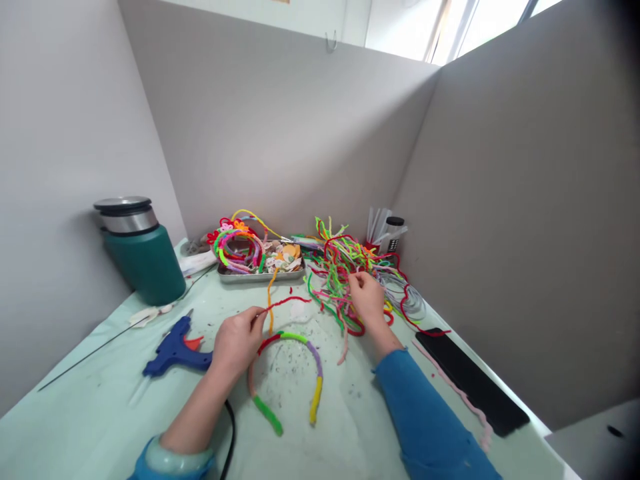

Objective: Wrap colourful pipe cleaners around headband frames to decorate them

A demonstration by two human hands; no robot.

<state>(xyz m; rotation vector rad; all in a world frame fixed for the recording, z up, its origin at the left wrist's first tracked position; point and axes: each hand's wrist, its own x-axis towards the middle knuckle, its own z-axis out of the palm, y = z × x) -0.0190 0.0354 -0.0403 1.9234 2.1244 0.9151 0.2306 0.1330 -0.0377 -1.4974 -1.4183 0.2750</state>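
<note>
My left hand (236, 343) pinches a red pipe cleaner (286, 302) and an orange pipe cleaner (271, 300) just above a headband (290, 373) wrapped in red, green, purple, yellow and pink fuzz, which lies on the pale green table (350, 427). My right hand (367, 299) reaches into a loose tangle of coloured pipe cleaners (343, 267), its fingers closing on strands there. Both sleeves are blue.
A blue glue gun (175, 350) lies left of my left hand. A green flask (140, 250) stands at the far left. A metal tray (260, 263) holds finished headbands and scraps. A black phone (470, 380) and a pink pipe cleaner (465, 397) lie at right. Grey partitions enclose the desk.
</note>
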